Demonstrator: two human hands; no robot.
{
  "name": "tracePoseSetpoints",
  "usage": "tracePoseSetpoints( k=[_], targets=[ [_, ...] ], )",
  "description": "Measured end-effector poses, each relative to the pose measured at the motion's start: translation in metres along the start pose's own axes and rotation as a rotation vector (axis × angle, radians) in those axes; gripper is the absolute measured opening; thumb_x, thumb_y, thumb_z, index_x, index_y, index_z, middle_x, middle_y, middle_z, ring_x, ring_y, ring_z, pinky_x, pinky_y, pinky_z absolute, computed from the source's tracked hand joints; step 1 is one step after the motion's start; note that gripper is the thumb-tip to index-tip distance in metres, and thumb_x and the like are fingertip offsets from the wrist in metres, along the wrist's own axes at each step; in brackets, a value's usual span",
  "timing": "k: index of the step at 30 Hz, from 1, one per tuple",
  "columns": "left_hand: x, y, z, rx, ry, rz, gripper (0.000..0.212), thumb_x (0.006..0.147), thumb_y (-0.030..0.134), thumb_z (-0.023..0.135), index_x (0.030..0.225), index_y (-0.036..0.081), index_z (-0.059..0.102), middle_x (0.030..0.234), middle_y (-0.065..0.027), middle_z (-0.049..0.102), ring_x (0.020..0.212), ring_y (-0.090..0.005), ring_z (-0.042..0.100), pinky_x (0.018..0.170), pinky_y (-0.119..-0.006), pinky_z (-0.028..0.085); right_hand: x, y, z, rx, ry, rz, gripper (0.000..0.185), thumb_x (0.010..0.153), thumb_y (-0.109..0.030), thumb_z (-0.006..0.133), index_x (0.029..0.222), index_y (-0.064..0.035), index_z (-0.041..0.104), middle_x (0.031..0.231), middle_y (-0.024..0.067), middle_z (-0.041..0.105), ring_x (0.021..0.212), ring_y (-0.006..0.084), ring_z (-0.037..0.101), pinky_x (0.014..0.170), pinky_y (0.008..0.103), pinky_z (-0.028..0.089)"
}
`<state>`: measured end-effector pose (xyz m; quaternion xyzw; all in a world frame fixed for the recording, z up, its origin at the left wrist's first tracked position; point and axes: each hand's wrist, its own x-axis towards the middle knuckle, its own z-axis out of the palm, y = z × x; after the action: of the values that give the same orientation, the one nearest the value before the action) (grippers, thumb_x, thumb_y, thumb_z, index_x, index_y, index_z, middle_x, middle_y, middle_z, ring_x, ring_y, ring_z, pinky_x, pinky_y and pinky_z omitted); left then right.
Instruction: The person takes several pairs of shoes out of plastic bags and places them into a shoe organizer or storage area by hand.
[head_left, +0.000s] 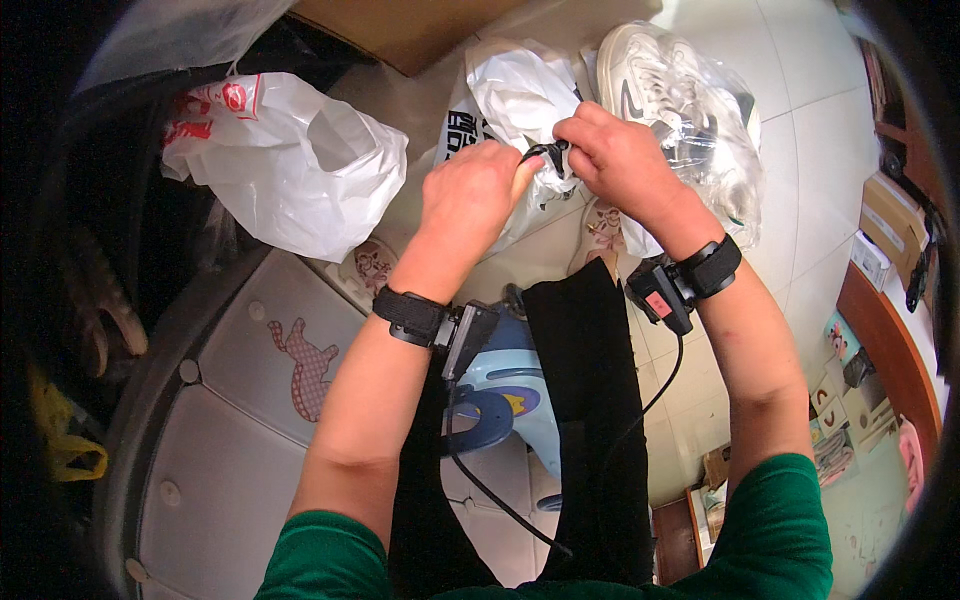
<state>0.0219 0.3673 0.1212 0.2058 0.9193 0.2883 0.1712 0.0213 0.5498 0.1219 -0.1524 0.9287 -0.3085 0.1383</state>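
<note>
My left hand (476, 187) and my right hand (619, 157) are close together, both pinching a short, twisted black strip (553, 152). Its material is hard to tell, and the fingers cover its ends. Behind and below the hands is a white plastic bag (521, 79) with black printing on its side. Beyond my right hand, a pair of white sneakers (637, 75) lies inside a clear plastic bag (705, 142). Each of my wrists wears a black strap with a small cabled device.
A white plastic bag with red print (300, 165) stands at the left. Below it is a grey padded mat (225, 450) with an animal figure. A blue plastic seat (502, 367) shows between my legs. A cardboard box (405, 30) is at the top, over a tiled floor (817, 172).
</note>
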Motion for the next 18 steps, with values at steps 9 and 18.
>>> tracePoseSetpoints(
  k=[9,18],
  targets=[
    [-0.03,-0.021,0.008,-0.141,-0.303,-0.255,0.029,0.085,0.032,0.048,0.086,0.006,0.06,0.082,-0.0153,0.058,0.076,-0.034,0.055,0.065,-0.039,0.044,-0.024,0.027,0.021,0.029,-0.098,0.123,0.012,0.071,-0.007,0.05,0.082,-0.0078,0.055,0.081,0.011,0.054,0.069,0.0329,0.055,0.062,0.0401,0.046],
    [-0.051,-0.036,0.034,-0.486,-0.056,-0.318,0.054,0.082,0.029,0.056,0.124,0.002,0.037,0.127,-0.0171,0.038,0.121,-0.0251,0.033,0.098,-0.032,0.027,-0.045,-0.002,0.039,0.586,-0.114,0.648,0.091,0.064,-0.029,0.073,0.133,-0.0011,0.019,0.117,0.0165,0.045,0.095,0.0218,0.05,0.081,0.031,0.043]
  ],
)
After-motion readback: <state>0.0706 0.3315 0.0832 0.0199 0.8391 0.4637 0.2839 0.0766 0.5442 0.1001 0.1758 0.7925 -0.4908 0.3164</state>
